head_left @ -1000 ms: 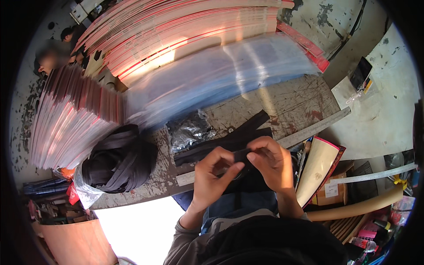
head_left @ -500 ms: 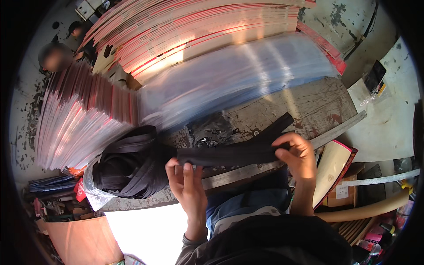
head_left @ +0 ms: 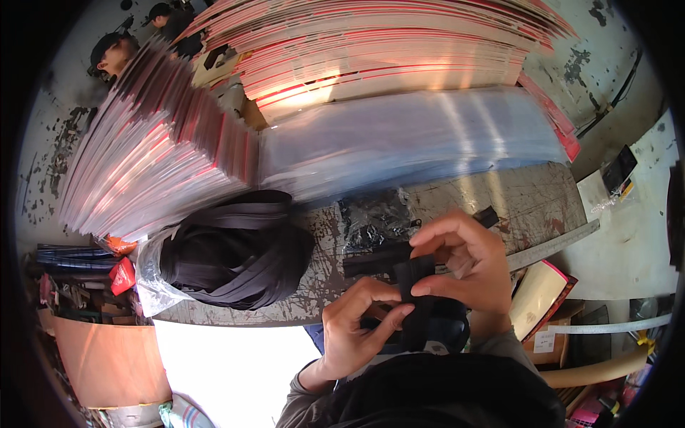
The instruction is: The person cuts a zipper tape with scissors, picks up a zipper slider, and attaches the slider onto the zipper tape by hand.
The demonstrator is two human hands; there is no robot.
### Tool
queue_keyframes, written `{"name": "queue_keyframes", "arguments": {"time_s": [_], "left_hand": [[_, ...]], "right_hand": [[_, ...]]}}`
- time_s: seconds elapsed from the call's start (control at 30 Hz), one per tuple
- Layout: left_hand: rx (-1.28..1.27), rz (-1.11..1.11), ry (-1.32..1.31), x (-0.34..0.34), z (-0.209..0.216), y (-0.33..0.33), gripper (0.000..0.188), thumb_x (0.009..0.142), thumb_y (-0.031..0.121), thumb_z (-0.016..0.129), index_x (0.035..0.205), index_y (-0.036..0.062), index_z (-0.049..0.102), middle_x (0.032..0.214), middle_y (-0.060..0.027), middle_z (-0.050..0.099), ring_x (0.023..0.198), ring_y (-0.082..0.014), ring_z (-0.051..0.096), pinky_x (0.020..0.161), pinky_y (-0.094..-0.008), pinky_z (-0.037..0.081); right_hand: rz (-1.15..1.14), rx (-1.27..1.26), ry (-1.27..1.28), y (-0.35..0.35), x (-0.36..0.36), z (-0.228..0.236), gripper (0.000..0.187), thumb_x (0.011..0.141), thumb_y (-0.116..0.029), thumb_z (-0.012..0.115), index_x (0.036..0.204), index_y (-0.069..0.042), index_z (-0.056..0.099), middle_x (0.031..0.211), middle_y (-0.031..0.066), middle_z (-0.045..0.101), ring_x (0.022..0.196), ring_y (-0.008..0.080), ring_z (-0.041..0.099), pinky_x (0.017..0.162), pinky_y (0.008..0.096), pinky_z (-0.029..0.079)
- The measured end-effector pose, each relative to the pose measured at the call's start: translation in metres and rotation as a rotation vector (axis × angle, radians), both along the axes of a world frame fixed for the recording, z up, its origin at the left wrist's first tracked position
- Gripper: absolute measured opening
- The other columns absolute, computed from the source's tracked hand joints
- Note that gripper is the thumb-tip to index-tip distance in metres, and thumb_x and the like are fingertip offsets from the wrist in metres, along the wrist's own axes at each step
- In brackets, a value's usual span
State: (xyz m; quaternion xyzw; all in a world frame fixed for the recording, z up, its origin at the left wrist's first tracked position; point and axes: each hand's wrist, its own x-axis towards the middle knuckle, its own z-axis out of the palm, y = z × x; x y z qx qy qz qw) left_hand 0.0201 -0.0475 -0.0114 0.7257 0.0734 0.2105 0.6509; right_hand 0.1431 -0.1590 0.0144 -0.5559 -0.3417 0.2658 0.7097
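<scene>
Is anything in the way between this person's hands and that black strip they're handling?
Nothing visible: the left hand and right hand both have fingers on the black strip itself. The black bundle lies off to the left, not between them.

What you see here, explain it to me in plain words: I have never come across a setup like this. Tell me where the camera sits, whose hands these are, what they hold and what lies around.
There is no machine: these are a person's own bare hands. The camera is the left one of a pair worn on the person's head, looking down; its fisheye lens makes straight edges bend.

The left hand and right hand hold a black strip between them. On the scratched table lie a clear plastic bag, a long grey ruler and, to the left, a heap of dark bands. Farther back are clear plastic sheets and a tall red-edged stack.
</scene>
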Motion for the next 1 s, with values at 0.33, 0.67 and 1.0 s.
{"name": "queue_keyframes", "arguments": {"time_s": [0.33, 0.67, 1.0], "left_hand": [[-0.228, 0.153, -0.102, 0.007, 0.003, 0.005, 0.020, 0.069, -0.004, 0.065, 0.087, -0.0030, 0.057, 0.082, -0.0074, 0.056, 0.068, -0.0094, 0.059, 0.059, -0.0190, 0.048], [-0.062, 0.044, -0.052, 0.019, -0.014, 0.016, 0.015, 0.068, -0.004, 0.066, 0.081, -0.0032, 0.058, 0.078, -0.0081, 0.056, 0.063, -0.0094, 0.058, 0.055, -0.0190, 0.047], [0.037, 0.078, 0.150, 0.026, -0.011, 0.018, 0.011, 0.065, -0.002, 0.068, 0.072, -0.0021, 0.060, 0.066, -0.0078, 0.058, 0.060, -0.0132, 0.059, 0.053, -0.0218, 0.046]], "right_hand": [[-0.078, -0.101, -0.026, -0.001, -0.019, -0.015, 0.015, 0.072, 0.000, 0.064, 0.085, 0.003, 0.055, 0.076, 0.0056, 0.057, 0.071, 0.0079, 0.056, 0.061, 0.0204, 0.046], [-0.242, -0.137, -0.226, 0.004, -0.019, -0.026, 0.011, 0.072, 0.000, 0.062, 0.081, 0.001, 0.057, 0.077, 0.0081, 0.058, 0.068, 0.0123, 0.059, 0.060, 0.0220, 0.047], [-0.223, -0.226, -0.294, 0.002, -0.011, -0.030, 0.011, 0.071, 0.002, 0.061, 0.081, 0.000, 0.057, 0.076, 0.0087, 0.058, 0.069, 0.0148, 0.059, 0.060, 0.0235, 0.047]]}}
